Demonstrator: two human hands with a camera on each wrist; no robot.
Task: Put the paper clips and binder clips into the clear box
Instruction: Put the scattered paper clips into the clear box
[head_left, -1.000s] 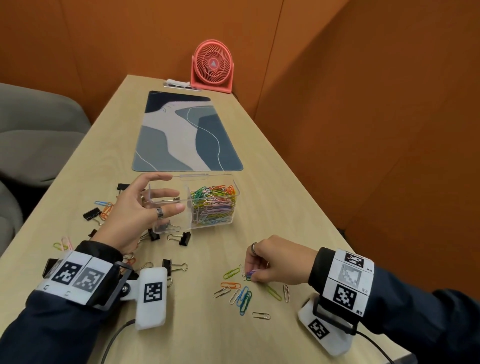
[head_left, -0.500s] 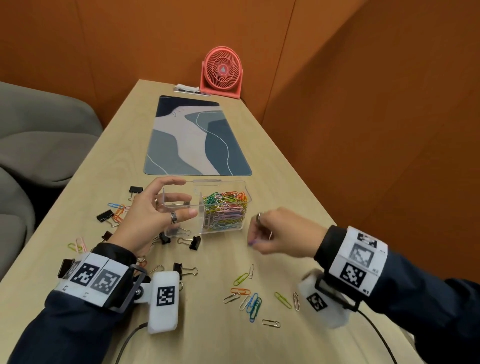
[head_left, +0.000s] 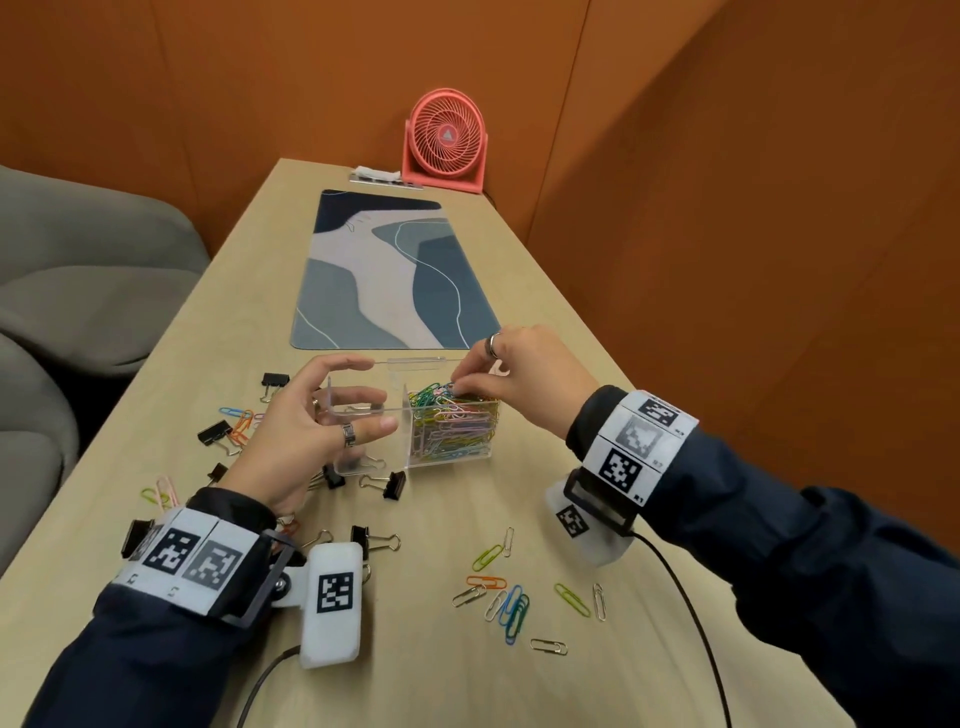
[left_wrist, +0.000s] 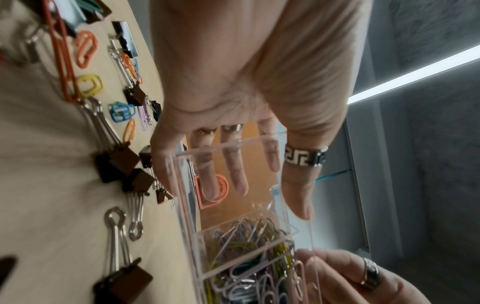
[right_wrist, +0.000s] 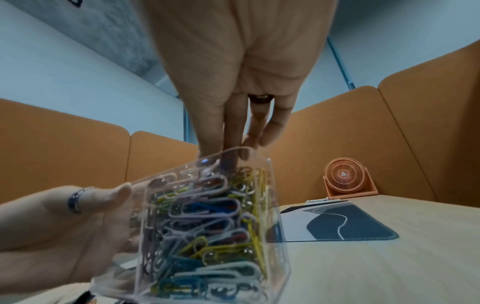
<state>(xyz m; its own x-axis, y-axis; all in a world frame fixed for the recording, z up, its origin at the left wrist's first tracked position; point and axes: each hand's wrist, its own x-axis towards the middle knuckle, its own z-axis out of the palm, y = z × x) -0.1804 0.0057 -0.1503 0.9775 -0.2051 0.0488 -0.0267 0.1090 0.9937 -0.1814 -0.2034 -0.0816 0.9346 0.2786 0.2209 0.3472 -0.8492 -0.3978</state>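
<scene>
My left hand (head_left: 306, 436) grips the clear box (head_left: 415, 415) on the bench (head_left: 545, 364), thumb on its near wall and fingers (left_wrist: 235, 174) spread against the far side of its left compartment. My right hand (head_left: 524, 379) hovers over the right compartment, fingers (right_wrist: 228, 131) pressed together and dipping into the heap of coloured paper clips (head_left: 452, 426) that nearly fills it; whether they pinch a clip I cannot tell. More loose paper clips (head_left: 511, 605) lie on the bench near me, well apart from the box. Black binder clips (head_left: 387, 483) are scattered beside and in front of the box, around my left wrist. A patterned mat (head_left: 389, 270) and a pink fan (head_left: 447, 140) sit beyond.
</scene>
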